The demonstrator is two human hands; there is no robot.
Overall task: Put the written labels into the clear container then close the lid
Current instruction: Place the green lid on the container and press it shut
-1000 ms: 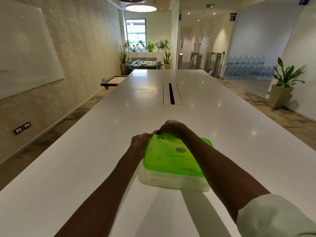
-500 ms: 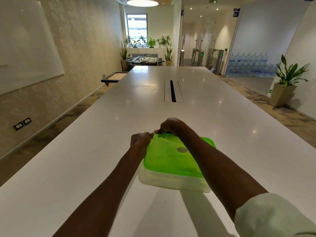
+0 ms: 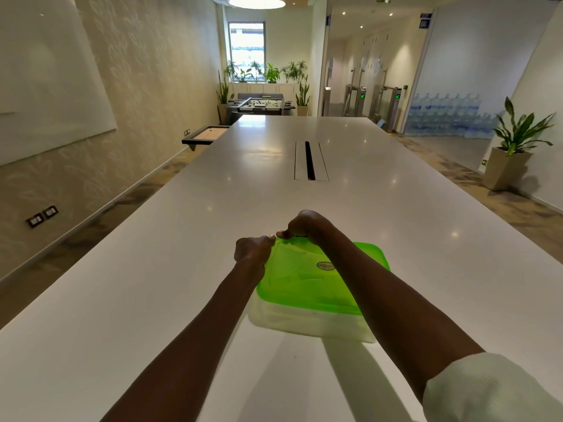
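Directly ahead on a long, glossy white tabletop (image 3: 182, 239) sits a clear container (image 3: 304, 324), shallow and rounded-rectangular, frosted plastic, long axis running slightly rightward away from the viewer. A translucent green lid (image 3: 307, 284) covers it, apparently not fully seated. Any labels inside cannot be seen. Both hands meet at its far left corner: the left hand (image 3: 253, 251) grips the lid's edge, and the right hand (image 3: 304, 225), fingers curled, presses the far rim.
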